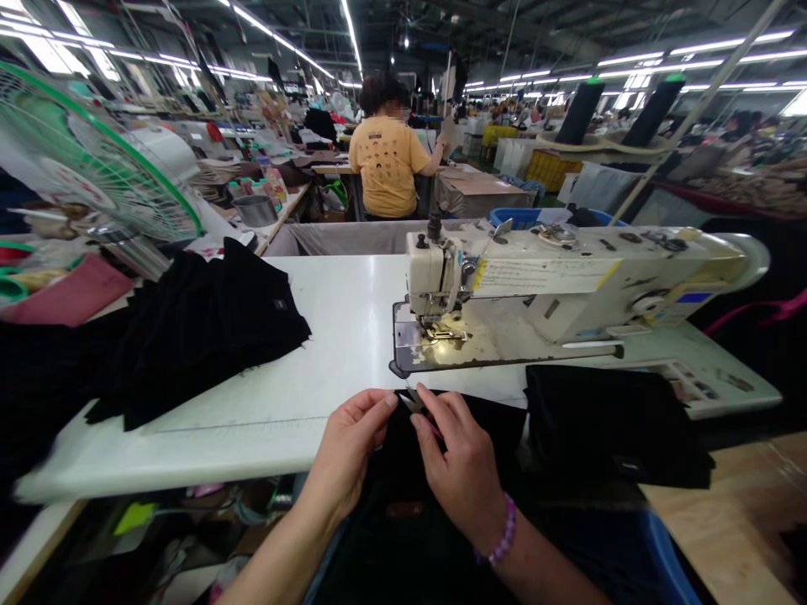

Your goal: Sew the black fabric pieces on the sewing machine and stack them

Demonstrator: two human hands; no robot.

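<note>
My left hand [361,437] pinches the upper edge of a piece of black fabric [488,413] at the front of the white table [340,336]. In my right hand [457,454] are small thread snips [413,401], their blades pointing up and left beside the left fingertips and the fabric edge. A purple bead bracelet circles my right wrist. Just beyond both hands stands a sewing machine [504,269] with its needle area lit. The lower part of the fabric blends into dark clothing, so its extent is hard to tell.
Black fabric pieces [214,328] lie heaped on the left. A folded black stack [611,420] sits at the right. Behind the left heap is a green fan [126,160]. Thread cones [580,109] stand at upper right. A person in yellow [384,164] sits ahead, facing away.
</note>
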